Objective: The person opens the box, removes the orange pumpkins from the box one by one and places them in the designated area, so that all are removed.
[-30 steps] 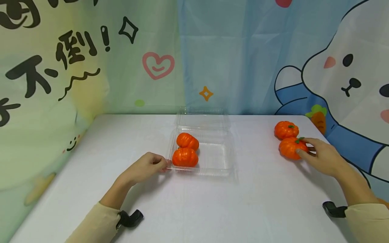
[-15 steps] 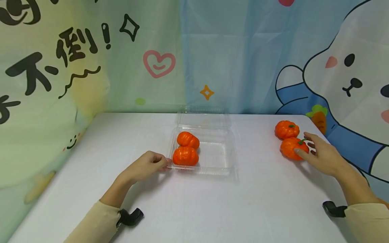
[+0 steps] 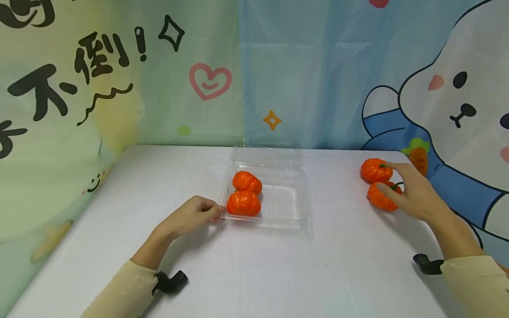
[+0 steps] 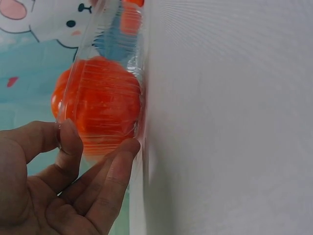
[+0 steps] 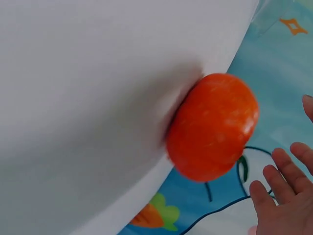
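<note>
A clear plastic clamshell box (image 3: 283, 201) stands with its lid laid back, holding two orange toy pumpkins, a rear one (image 3: 247, 181) and a front one (image 3: 244, 204), along its left side. My left hand (image 3: 195, 216) pinches the box's front left corner; in the left wrist view, the thumb (image 4: 71, 147) is on the rim. Two more pumpkins, a far one (image 3: 373, 170) and a near one (image 3: 379, 196), sit together at the right. Over these reaches my right hand (image 3: 415, 194), fingers spread, fingertips at the far one's green stem. The right wrist view shows fingers (image 5: 281, 178) apart from a pumpkin (image 5: 215, 127).
A white table (image 3: 254, 269) carries everything. Behind it hangs a printed cloth (image 3: 302, 75) with a cartoon animal and lettering. The box's raised lid (image 3: 266, 155) lies near the table's back edge.
My right hand has let go of the near right pumpkin's top and shifted away from me toward the far one. My left hand keeps its pinch on the box corner.
</note>
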`<state>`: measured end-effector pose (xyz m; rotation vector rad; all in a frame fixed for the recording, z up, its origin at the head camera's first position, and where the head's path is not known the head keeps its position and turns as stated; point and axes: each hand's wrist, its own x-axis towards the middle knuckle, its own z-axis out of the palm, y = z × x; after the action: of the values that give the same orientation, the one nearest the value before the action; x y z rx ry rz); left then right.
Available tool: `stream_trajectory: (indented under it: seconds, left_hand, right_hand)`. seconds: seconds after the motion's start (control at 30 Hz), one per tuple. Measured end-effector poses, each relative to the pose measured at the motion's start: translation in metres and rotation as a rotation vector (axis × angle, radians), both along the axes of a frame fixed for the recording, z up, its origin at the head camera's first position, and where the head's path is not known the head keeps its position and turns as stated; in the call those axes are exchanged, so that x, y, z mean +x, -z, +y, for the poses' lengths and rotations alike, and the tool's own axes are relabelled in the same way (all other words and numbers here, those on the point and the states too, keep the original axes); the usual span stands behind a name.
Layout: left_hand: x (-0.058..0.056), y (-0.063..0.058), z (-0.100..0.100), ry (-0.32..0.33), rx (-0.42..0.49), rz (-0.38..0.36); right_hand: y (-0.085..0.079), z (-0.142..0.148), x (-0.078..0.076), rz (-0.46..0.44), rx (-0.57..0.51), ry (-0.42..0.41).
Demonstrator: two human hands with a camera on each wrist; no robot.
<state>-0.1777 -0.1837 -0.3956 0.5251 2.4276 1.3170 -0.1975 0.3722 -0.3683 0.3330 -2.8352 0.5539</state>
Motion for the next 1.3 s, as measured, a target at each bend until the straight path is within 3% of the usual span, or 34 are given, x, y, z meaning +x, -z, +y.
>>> stream_trajectory:
  seconds: [0.23, 0.67, 1.1, 1.3]
  left_hand:
    - [0.002, 0.002, -0.001, 0.003, 0.013, -0.004]
    - [0.005, -0.004, -0.004, -0.008, 0.015, -0.011]
    - [0.004, -0.002, -0.004, 0.0, 0.003, 0.013]
    - [0.004, -0.003, -0.003, 0.005, -0.003, 0.016]
  right_hand:
    - [-0.006, -0.023, -0.007, 0.034, -0.038, -0.055]
    - [-0.018, -0.067, -0.019, -0.012, -0.036, -0.114]
    - [-0.006, -0.095, -0.027, 0.111, -0.096, -0.249]
    - [-0.006, -0.108, -0.03, 0.086, -0.085, -0.244]
